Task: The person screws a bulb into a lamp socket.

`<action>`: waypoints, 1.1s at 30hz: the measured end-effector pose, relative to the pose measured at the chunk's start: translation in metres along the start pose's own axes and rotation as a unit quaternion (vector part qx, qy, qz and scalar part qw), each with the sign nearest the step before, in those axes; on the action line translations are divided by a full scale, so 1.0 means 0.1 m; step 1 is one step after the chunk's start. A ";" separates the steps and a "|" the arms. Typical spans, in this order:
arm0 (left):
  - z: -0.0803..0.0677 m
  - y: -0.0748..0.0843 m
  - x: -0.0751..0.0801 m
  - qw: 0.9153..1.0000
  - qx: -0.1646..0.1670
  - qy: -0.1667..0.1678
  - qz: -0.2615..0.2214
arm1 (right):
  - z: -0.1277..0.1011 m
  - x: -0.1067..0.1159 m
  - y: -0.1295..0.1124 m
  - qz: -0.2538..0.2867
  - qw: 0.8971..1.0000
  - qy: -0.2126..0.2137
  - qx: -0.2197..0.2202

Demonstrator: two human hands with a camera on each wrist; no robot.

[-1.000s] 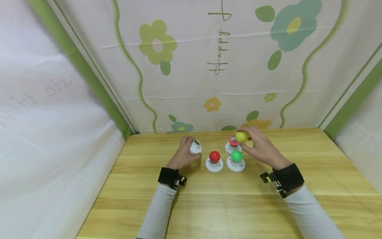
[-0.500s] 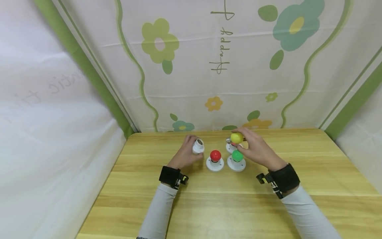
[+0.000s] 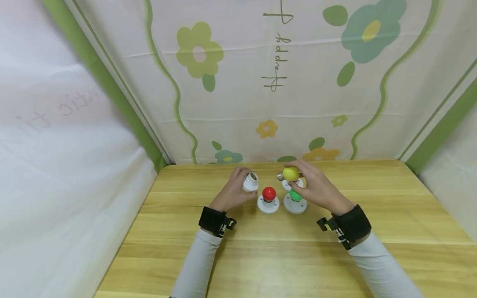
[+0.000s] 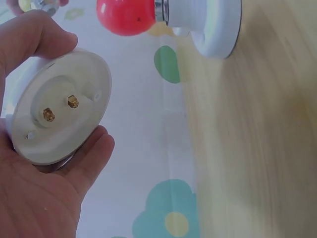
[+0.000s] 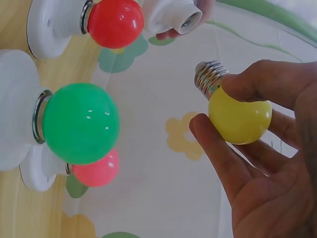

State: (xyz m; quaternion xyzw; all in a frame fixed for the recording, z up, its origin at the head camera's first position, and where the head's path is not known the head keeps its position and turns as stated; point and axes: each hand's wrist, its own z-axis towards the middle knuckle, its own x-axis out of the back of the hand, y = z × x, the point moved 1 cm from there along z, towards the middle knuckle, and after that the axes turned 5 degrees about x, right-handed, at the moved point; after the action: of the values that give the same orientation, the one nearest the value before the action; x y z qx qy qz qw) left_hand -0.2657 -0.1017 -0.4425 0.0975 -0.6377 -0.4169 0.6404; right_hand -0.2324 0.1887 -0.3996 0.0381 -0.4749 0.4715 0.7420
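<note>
My left hand (image 3: 234,190) grips a white lamp socket (image 3: 250,182) above the table, its open mouth tilted up and to the right. In the left wrist view the flat underside of that socket (image 4: 64,109) shows two brass screws. Between the thumb and fingers of my right hand (image 3: 316,186) is a yellow light bulb (image 3: 291,174). Its metal screw base (image 5: 210,77) points left toward the socket, and a gap separates the two. The right hand is held over a green bulb (image 5: 81,124) and a pink bulb (image 5: 99,168), both seated in white sockets.
A red bulb (image 3: 269,193) in a white socket stands on the wooden table (image 3: 261,256) between the hands, close to the green one. Behind the table's far edge hangs a flower-patterned curtain (image 3: 238,103). Another white cloth (image 3: 67,165) hangs at the left.
The right hand has carried the yellow bulb left, nearer the socket. The left hand has shifted slightly right, turning the socket's mouth further toward the bulb.
</note>
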 end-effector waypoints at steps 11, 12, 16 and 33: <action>-0.02 0.13 -0.01 0.999 0.000 -0.031 -0.023 | 0.02 -0.02 -0.09 0.011 1.000 0.002 0.027; -0.02 0.14 -0.01 0.999 -0.003 -0.032 -0.021 | 0.03 -0.02 -0.09 0.012 1.000 0.001 0.028; -0.02 0.18 -0.03 0.999 -0.014 -0.032 -0.007 | 0.03 -0.03 -0.12 0.016 0.999 0.002 0.035; -0.04 0.31 -0.06 0.998 -0.051 -0.031 0.024 | 0.03 -0.08 -0.18 0.019 0.998 -0.001 0.063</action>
State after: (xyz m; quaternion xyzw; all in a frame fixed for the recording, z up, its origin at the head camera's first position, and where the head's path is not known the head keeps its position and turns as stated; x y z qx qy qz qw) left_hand -0.2481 -0.0795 -0.4272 0.0357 -0.6374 -0.4363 0.6341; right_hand -0.2224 0.1718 -0.3968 0.0760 -0.4457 0.5143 0.7287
